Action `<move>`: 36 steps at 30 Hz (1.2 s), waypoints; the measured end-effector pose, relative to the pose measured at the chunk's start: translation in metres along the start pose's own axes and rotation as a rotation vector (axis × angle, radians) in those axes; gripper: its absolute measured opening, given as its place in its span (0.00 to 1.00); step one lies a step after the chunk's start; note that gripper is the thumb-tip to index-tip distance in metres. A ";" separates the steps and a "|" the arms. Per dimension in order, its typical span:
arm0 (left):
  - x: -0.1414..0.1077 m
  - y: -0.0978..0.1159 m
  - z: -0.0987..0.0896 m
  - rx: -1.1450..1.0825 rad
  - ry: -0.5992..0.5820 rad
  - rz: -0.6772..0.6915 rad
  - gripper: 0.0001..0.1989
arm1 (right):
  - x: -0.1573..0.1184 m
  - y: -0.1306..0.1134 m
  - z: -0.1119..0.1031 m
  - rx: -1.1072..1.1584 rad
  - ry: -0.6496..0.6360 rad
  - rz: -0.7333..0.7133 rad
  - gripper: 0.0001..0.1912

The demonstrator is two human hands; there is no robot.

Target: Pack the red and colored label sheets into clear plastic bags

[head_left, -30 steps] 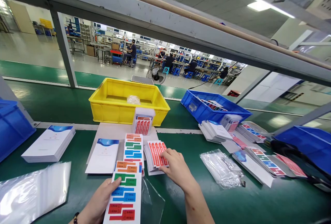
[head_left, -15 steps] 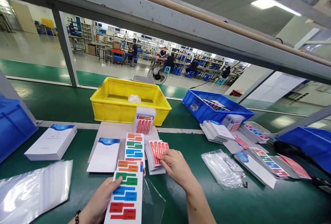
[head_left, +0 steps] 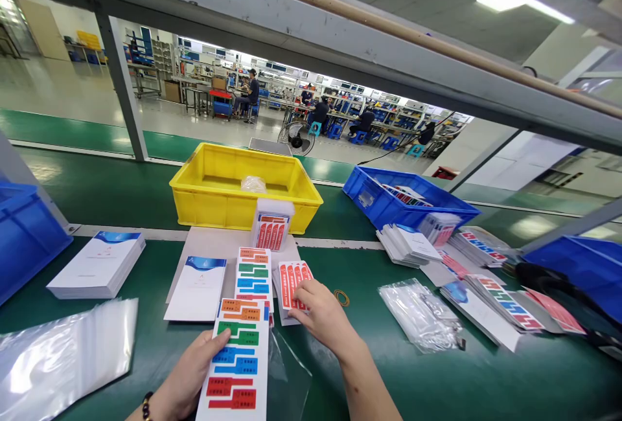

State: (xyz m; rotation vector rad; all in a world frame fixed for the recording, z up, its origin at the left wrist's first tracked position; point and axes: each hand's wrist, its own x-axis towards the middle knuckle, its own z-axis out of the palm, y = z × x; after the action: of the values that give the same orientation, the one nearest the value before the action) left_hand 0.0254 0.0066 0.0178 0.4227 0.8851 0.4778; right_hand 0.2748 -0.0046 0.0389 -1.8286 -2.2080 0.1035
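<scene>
The right hand [head_left: 321,317] has shifted inward over the red label stack [head_left: 287,278], uncovering rubber bands [head_left: 346,295]; whether it pinches a label, I can't tell. The left hand [head_left: 192,366] clamps a multicoloured label sheet [head_left: 237,369], partly overlapping clear plastic [head_left: 291,375] on the worktop [head_left: 413,382]

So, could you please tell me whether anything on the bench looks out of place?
Mainly the white booklet pile in front of the middle blue bin: it slumps unevenly, while the far-left booklet stack is squared. Nothing looks spilled.
</scene>
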 end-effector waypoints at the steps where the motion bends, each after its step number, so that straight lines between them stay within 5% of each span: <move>1: 0.000 0.000 0.000 0.003 0.003 -0.003 0.23 | 0.001 0.000 -0.001 0.014 -0.005 -0.003 0.06; 25: 0.003 -0.002 -0.004 0.024 -0.034 -0.028 0.23 | 0.000 0.008 0.005 0.100 0.057 -0.103 0.06; 33: -0.002 0.004 -0.001 0.030 -0.017 -0.050 0.26 | 0.002 0.004 0.004 0.144 0.028 -0.047 0.05; 36: -0.003 0.006 0.001 0.032 -0.003 -0.050 0.28 | 0.015 0.011 -0.002 0.156 0.001 0.114 0.08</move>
State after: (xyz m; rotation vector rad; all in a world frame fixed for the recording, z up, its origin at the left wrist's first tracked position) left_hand 0.0235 0.0093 0.0234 0.4294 0.8993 0.4173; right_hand 0.2832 0.0115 0.0412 -1.8659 -2.0318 0.2895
